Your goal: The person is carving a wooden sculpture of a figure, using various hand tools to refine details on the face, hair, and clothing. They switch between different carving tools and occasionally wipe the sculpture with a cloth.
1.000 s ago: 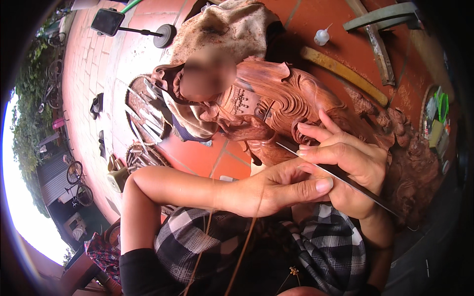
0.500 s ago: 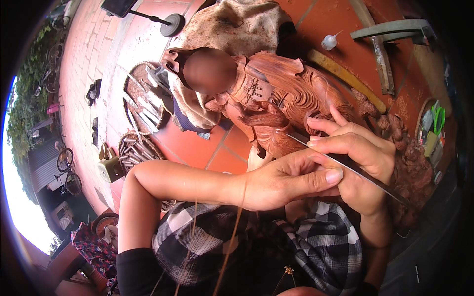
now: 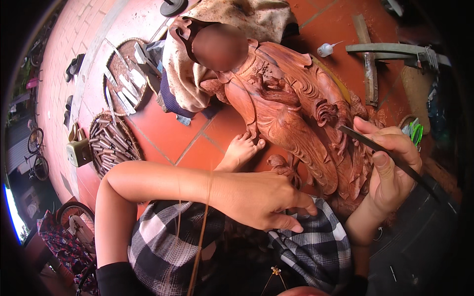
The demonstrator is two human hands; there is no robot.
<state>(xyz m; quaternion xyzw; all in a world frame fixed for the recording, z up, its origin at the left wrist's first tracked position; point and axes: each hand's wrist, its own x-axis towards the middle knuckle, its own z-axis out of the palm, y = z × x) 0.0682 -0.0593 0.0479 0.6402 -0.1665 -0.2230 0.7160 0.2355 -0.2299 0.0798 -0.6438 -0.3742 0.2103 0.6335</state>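
A large reddish-brown carved wooden figure point(image 3: 296, 128) lies on its back before me, its robe cut in deep folds. In my right hand point(image 3: 395, 163) is a long, thin, dark carving chisel point(image 3: 368, 142), pinched between thumb and fingers. Its flat end points toward the figure's lower robe and seems apart from the wood; the other end reaches down to the right. My left hand point(image 3: 261, 200) holds nothing and hovers over the black-and-white plaid cloth point(image 3: 321, 237) on my lap. Its thumb and forefinger are apart; the other fingers are partly hidden.
A brown-stained cloth point(image 3: 242, 19) lies under the figure's head. On the left are a round tray of pale-bladed tools point(image 3: 129, 91) and a basket of wooden-handled tools point(image 3: 111, 143). A small white bottle point(image 3: 326, 50) and a grey-green curved bar point(image 3: 385, 48) lie far right. My bare foot point(image 3: 242, 150) rests beside the figure.
My hands have moved apart: the left has let go of the right hand and moved down-left, while the right has moved right with the chisel. The view has shifted, showing more of the figure.
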